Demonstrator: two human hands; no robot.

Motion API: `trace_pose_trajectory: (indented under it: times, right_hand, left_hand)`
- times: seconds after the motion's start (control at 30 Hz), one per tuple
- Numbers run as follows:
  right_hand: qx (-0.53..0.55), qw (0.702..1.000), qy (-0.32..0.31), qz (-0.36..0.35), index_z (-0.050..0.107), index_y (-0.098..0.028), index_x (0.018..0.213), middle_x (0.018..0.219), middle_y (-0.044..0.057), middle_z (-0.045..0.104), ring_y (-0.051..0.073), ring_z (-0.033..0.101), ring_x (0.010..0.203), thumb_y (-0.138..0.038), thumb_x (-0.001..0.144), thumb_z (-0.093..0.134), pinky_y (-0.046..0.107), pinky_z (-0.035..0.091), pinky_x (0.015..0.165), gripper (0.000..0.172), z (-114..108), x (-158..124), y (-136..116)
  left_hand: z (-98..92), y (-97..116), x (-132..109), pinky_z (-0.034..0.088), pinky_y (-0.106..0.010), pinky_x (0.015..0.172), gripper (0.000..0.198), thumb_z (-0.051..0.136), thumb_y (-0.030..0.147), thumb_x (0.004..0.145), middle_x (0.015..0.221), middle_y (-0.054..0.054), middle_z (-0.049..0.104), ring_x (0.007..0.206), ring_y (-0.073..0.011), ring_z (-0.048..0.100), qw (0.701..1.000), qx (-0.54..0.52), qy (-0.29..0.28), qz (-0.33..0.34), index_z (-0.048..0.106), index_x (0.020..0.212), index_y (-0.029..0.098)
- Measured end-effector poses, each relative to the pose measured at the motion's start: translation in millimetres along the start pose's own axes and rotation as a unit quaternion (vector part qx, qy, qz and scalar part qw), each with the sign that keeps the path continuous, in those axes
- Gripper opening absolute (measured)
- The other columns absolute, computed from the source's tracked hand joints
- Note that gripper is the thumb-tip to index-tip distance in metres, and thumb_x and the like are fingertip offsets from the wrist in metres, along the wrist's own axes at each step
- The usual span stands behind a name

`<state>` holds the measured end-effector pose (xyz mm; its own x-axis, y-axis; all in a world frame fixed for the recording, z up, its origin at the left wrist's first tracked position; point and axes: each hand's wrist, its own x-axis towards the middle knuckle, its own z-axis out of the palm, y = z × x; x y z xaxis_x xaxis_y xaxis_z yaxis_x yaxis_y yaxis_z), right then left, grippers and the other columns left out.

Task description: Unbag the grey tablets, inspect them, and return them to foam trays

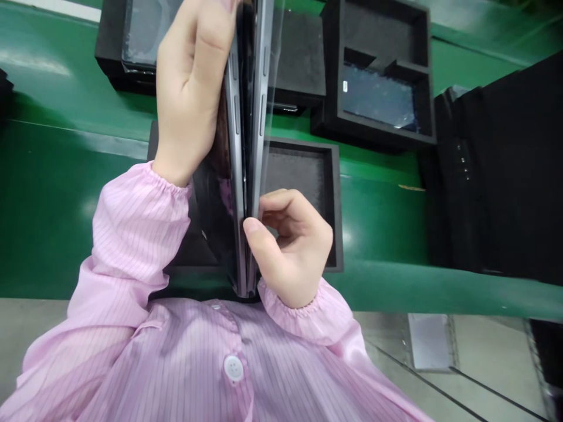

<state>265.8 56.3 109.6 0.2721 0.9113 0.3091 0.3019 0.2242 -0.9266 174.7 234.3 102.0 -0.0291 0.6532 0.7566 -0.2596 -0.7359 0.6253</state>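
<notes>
Two slim grey-edged tablets stand on edge, face to face, in front of my chest. The left tablet (238,158) and the right tablet (259,129) lean apart slightly at the top and come close together near the bottom. Side buttons show on both edges, and clear film sticks out beside the right one. My left hand (191,88) is closed around the upper part of the pair; its fingertips are cut off or hidden. Lower down, my right hand (292,246) pinches the right tablet's edge between thumb and curled fingers, the thumb tip lying by the gap.
Below the tablets lies a shallow black foam tray (335,205) on the green table (382,217). Behind it, another black tray (424,94) holds a film-covered tablet (378,97). A wrapped device (147,32) rests on black foam at upper left. Tall black stacks (497,170) stand at right.
</notes>
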Motion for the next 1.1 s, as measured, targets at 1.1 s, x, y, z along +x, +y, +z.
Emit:
trace_pose_trajectory:
  times: [1.1]
  right_hand:
    - [-0.163, 0.980, -0.078, -0.084, 0.069, -0.024, 0.071, 0.080, -0.002, 0.077, 0.019, 0.076, 0.073, -0.010, 0.072, 0.069, 0.029, 0.065, 0.071, 0.014, -44, 7, -14]
  left_hand:
    - [6.4, 35, -10, 0.045, -0.036, 0.081, 0.044, 0.032, 0.042, 0.103, 0.085, -0.005, 0.054, 0.085, -0.0179, 0.057, 0.982, 0.167, -0.085, 0.037, 0.066, 0.095, 0.016]
